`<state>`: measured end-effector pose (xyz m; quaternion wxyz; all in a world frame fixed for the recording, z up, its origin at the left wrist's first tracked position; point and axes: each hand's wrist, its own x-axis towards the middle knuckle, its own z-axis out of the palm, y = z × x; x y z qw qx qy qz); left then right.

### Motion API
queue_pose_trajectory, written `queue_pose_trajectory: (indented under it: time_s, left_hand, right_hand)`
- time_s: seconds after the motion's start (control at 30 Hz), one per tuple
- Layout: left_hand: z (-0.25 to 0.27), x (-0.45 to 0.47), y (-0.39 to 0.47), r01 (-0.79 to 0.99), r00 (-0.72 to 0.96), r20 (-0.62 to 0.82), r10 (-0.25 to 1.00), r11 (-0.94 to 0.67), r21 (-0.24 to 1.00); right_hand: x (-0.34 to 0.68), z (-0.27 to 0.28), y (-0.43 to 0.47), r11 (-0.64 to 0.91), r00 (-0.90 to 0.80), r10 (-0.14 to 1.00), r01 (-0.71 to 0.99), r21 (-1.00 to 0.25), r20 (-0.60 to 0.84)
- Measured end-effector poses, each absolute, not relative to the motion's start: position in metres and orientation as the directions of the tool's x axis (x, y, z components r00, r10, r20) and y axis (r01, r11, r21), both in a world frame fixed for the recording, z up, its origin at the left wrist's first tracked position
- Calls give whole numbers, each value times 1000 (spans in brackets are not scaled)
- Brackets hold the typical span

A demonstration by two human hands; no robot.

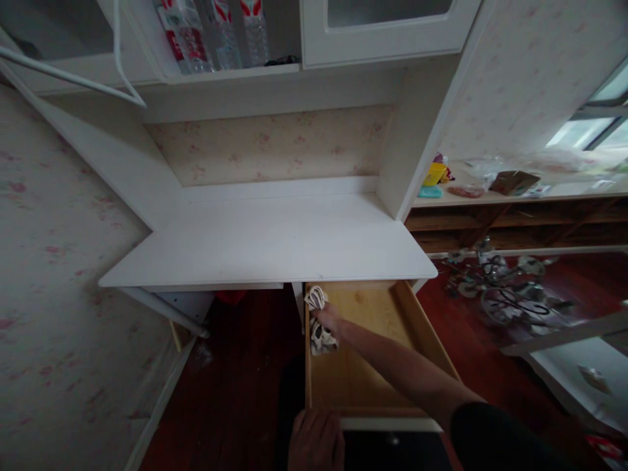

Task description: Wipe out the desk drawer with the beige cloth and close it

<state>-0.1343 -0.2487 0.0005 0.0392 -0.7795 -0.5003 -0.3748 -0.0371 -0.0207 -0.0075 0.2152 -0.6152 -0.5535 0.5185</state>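
An open wooden drawer point(366, 386) extends from under the white desk point(275, 242). Inside it, near the left wall, my right hand point(330, 318) is closed around a crumpled, patterned cloth point(322, 341). Part of the cloth bunches out above the fingers and part hangs below them, against the drawer's side. At the drawer's front left corner my left hand point(316, 441) grips the front panel, its fingers bent at the top edge. The thumb of that hand is hidden.
Plastic bottles point(223, 36) stand in the cabinet above the desk. A white cable point(73, 77) hangs at upper left. To the right, a metal light fixture point(505, 288) lies on the red floor below a low shelf point(471, 226) with a yellow container point(434, 174) on top.
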Motion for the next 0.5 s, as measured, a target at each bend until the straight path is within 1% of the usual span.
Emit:
queue_pose_trajectory:
  time_s: [0.1,0.17,0.27,0.37,0.43,0.5]
  left_hand:
    - [0,-133,-248,811,204,659,724,-502,300]
    - [-2,-131,-248,817,182,668,721,-490,305]
    - [-4,-130,-251,822,166,665,728,-475,315]
    - [-4,-131,-254,815,192,635,748,-482,322]
    - [-2,-130,-255,809,211,609,765,-486,330]
    - [-3,-129,-257,808,203,597,776,-477,346]
  right_hand:
    - [-39,-1,7,-242,-118,926,541,-805,-358]
    - [-37,2,13,-205,-132,930,591,-780,-343]
    - [-28,7,5,-150,-157,934,642,-752,-321]
    - [-14,18,-21,-108,-180,937,668,-737,-300]
    - [-4,30,-49,-30,-236,939,668,-744,-250]
    - [6,45,-81,209,-413,908,599,-773,-74]
